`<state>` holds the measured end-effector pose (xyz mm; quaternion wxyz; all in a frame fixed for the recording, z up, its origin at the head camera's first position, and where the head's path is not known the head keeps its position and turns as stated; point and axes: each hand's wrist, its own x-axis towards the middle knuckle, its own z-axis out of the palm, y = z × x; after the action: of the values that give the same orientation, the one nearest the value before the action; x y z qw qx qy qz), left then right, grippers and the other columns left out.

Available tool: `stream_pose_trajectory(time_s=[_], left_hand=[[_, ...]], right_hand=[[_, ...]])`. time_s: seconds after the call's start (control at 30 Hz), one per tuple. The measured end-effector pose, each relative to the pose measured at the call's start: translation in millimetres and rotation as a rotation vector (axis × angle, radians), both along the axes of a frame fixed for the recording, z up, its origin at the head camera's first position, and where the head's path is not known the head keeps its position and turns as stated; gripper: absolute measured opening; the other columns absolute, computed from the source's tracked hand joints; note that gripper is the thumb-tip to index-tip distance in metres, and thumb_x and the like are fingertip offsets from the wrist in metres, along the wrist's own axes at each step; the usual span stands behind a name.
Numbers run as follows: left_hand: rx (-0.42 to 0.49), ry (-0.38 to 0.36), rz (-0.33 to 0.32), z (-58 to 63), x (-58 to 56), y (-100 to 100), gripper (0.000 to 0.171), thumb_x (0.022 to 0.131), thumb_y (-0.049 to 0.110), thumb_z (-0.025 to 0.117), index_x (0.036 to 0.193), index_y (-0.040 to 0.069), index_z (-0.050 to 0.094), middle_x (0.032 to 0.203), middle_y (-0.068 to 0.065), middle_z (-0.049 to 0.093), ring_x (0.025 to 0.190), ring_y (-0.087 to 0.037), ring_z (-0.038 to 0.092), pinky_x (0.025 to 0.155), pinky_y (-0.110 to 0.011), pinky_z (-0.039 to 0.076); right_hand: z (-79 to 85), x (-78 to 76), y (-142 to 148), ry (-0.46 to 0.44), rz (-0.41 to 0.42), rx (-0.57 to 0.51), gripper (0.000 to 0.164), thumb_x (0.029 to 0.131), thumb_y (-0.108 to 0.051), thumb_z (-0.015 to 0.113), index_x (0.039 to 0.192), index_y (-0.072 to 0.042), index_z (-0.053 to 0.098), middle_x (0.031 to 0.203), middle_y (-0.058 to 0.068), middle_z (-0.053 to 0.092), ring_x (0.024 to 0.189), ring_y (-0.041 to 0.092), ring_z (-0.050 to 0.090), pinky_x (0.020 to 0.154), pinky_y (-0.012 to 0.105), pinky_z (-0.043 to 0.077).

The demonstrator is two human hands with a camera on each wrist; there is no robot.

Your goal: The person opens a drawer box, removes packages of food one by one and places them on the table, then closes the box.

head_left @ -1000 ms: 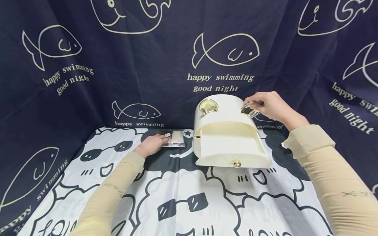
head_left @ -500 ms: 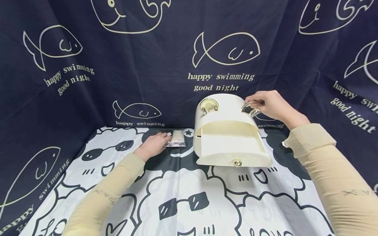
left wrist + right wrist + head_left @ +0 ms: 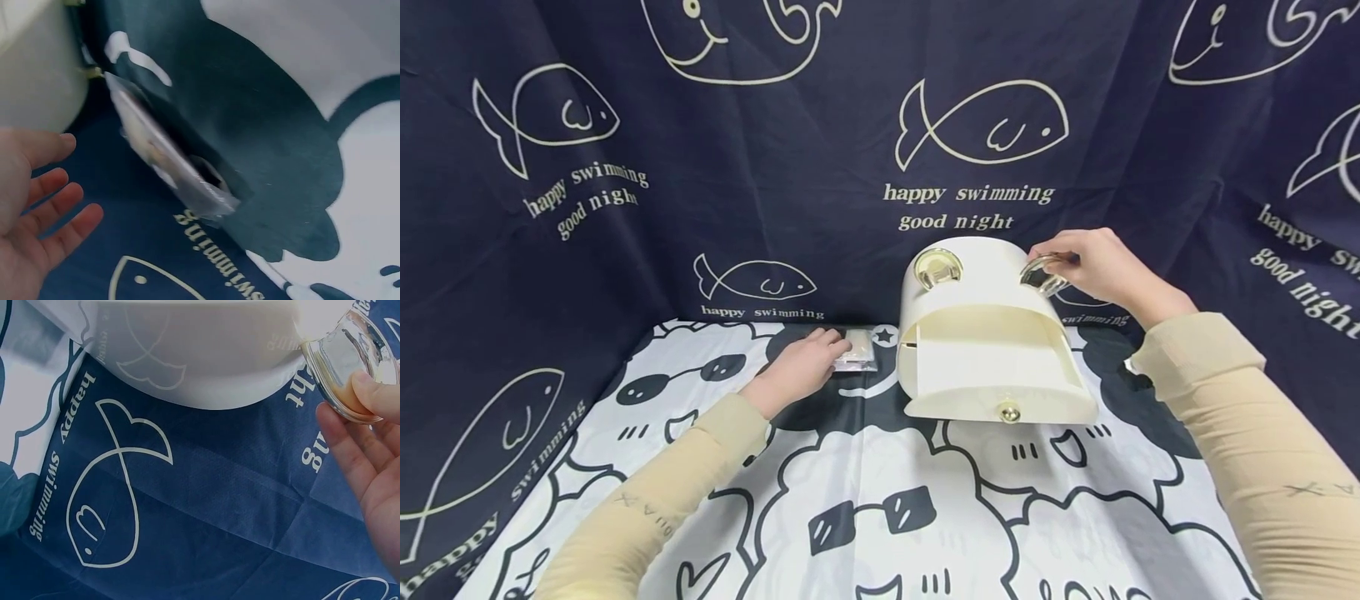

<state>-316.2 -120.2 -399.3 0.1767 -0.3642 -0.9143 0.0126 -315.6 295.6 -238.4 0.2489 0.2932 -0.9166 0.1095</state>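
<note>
A cream-white box [image 3: 981, 258] with a rounded top stands at the back, its front drawer [image 3: 992, 358] pulled out and a small gold knob [image 3: 1010, 412] on the drawer front. Two shiny gold dish-shaped discs rise from its top, like ears. My right hand [image 3: 1105, 267] pinches the right gold disc [image 3: 350, 356] at its rim, thumb on the inner face and fingers behind. Left of the box lies a clear plastic packet [image 3: 859, 350] with flat pale contents. My left hand [image 3: 797, 367] hovers beside it, fingers loosely bent; the left wrist view shows a gap between fingers and packet [image 3: 165, 153].
The left gold disc [image 3: 938, 268] stands free on the box top. A navy curtain [image 3: 820, 167] with fish drawings hangs right behind the box. The black-and-white cartoon cloth [image 3: 880, 467] covers the table.
My left hand has shifted slightly right, covering more of the packet's left part in the head view. My right hand stays on the gold disc. The head view has turned slightly left.
</note>
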Motion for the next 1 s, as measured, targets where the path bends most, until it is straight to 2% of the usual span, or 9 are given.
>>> stream_pose_trajectory(time_s=[0.3,0.5,0.57,0.77,1.0], left_hand=[[0.072,0.056,-0.006,25.5,21.0,9,0.046,0.076,0.005,0.073,0.118,0.011,0.055,0.112,-0.008,0.052,0.091,-0.024,0.05,0.069,-0.035,0.049],[0.148,0.102,-0.036,44.3,42.5,19,0.046,0.077,0.006,0.072,0.12,0.012,0.056,0.115,-0.009,0.052,0.094,-0.025,0.052,0.07,-0.037,0.048],[0.174,0.124,-0.054,49.7,49.9,24,0.044,0.078,0.007,0.071,0.12,0.012,0.057,0.117,-0.01,0.053,0.096,-0.026,0.053,0.071,-0.038,0.048],[0.217,0.176,-0.117,66.5,73.0,43,0.043,0.08,0.008,0.068,0.122,0.012,0.056,0.122,-0.011,0.053,0.104,-0.027,0.054,0.074,-0.039,0.049],[0.294,0.275,-0.227,76.5,95.6,69,0.04,0.081,0.007,0.062,0.121,0.012,0.056,0.121,-0.012,0.054,0.106,-0.026,0.055,0.082,-0.037,0.049]], right_hand=[[-0.1,-0.6,0,0.005,0.007,-0.004,0.027,0.076,0.003,0.072,0.095,-0.016,0.074,0.081,-0.003,0.069,0.067,0.012,0.052,0.063,0.023,0.039],[1.4,1.8,0,-0.015,-0.011,0.001,0.028,0.077,0.003,0.071,0.098,-0.015,0.073,0.087,0.0,0.071,0.071,0.014,0.056,0.066,0.029,0.044],[1.7,2.5,1,-0.028,-0.011,-0.003,0.028,0.077,0.003,0.071,0.099,-0.015,0.073,0.087,0.0,0.07,0.073,0.014,0.057,0.068,0.028,0.044],[1.2,3.5,6,-0.065,0.001,-0.033,0.032,0.078,0.003,0.071,0.102,-0.017,0.072,0.09,-0.003,0.068,0.077,0.006,0.053,0.071,0.014,0.04],[0.7,2.9,7,-0.09,0.003,-0.057,0.034,0.08,0.001,0.07,0.107,-0.019,0.071,0.096,-0.002,0.069,0.083,0.001,0.058,0.073,0.009,0.04]])
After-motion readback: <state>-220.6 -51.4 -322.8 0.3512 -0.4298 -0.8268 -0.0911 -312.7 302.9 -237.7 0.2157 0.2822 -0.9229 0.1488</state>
